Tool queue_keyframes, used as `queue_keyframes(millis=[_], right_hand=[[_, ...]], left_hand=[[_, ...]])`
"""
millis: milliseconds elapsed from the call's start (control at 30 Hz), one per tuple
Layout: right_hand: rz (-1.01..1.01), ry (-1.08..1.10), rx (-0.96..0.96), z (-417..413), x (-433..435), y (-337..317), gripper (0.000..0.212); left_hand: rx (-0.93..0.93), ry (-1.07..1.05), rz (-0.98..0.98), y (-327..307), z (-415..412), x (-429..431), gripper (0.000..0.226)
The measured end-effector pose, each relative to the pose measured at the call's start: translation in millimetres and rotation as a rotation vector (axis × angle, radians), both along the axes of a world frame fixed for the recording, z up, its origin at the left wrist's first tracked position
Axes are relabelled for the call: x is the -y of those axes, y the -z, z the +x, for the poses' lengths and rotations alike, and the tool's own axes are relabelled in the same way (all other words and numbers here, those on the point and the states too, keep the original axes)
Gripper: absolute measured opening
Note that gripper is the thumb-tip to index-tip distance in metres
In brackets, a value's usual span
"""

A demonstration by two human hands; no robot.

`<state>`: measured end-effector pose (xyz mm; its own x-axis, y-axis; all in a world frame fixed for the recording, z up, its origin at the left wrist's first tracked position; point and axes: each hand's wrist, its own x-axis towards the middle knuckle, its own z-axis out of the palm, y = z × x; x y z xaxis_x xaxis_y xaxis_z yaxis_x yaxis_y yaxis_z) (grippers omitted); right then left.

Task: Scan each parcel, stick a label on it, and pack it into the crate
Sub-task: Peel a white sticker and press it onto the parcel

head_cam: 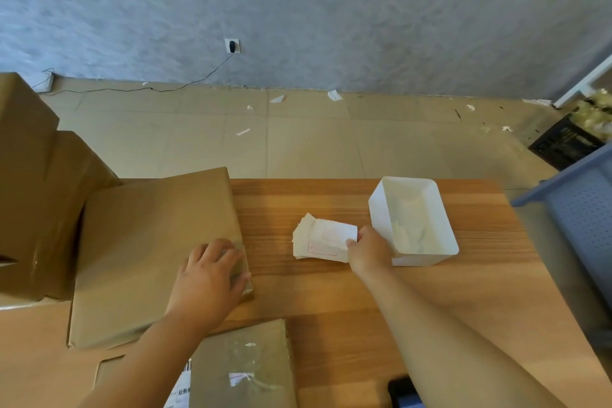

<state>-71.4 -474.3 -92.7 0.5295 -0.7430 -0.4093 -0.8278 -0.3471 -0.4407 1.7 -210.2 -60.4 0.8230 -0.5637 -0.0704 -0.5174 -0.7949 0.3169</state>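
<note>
Left hand (212, 272) flat on parcel (152, 252), fingers spread (taped corner); right hand (369, 252) pinching top label (334, 233) off stack (303, 242).

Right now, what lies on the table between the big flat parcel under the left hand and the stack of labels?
Nothing: the head view shows only bare wooden table between the flat parcel and the label stack.

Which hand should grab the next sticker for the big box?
The right hand. Its fingers already touch the label stack, while the left hand lies flat on the big parcel, apparently steadying it.
</note>
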Motion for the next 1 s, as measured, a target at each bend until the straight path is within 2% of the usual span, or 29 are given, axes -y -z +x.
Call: queue_keyframes(millis=[67,133,200,300,433,500,700,767,800,867,933,1000], right_hand=[[0.126,0.094,0.183,-5,-8,-10,0.010],[0.348,0.220,0.393,-14,-18,-24,0.008],[0.557,0.279,0.516,-29,-29,-40,0.012],[0.725,0.185,0.603,-57,-42,-59,0.018],[0.779,0.004,0.591,-91,-57,-80,0.021],[0.769,-0.052,0.578,-105,-62,-89,0.020],[0.742,-0.123,0.573,-138,-75,-107,0.017],[0.584,-0.158,0.497,-146,-82,-109,0.014],[0.447,-0.180,0.451,-150,-86,-109,0.019],[0.205,-0.248,0.425,-159,-92,-111,0.045],[0.111,-0.400,0.455,-166,-98,-119,0.065],[0.098,-0.586,0.400,-168,-104,-126,0.069]], left_hand=[[-0.075,-0.014,0.023,-1,0,0,0.043],[-0.159,-0.046,0.013,-5,-4,3,0.049],[-0.198,-0.105,-0.035,-13,-12,5,0.051],[-0.250,-0.187,-0.181,-30,-33,7,0.045],[-0.545,-0.302,-0.517,-57,-70,7,0.021],[-0.603,-0.332,-0.601,-65,-90,5,0.015],[-0.637,-0.387,-0.649,-75,-136,-9,0.016],[-0.627,-0.396,-0.653,-79,-148,-13,0.016],[-0.618,-0.390,-0.647,-80,-154,-15,0.016],[-0.594,-0.369,-0.611,-84,-165,-21,0.014],[-0.585,-0.362,-0.578,-86,-174,-27,0.014],[-0.605,-0.352,-0.572,-87,-182,-34,0.013]])
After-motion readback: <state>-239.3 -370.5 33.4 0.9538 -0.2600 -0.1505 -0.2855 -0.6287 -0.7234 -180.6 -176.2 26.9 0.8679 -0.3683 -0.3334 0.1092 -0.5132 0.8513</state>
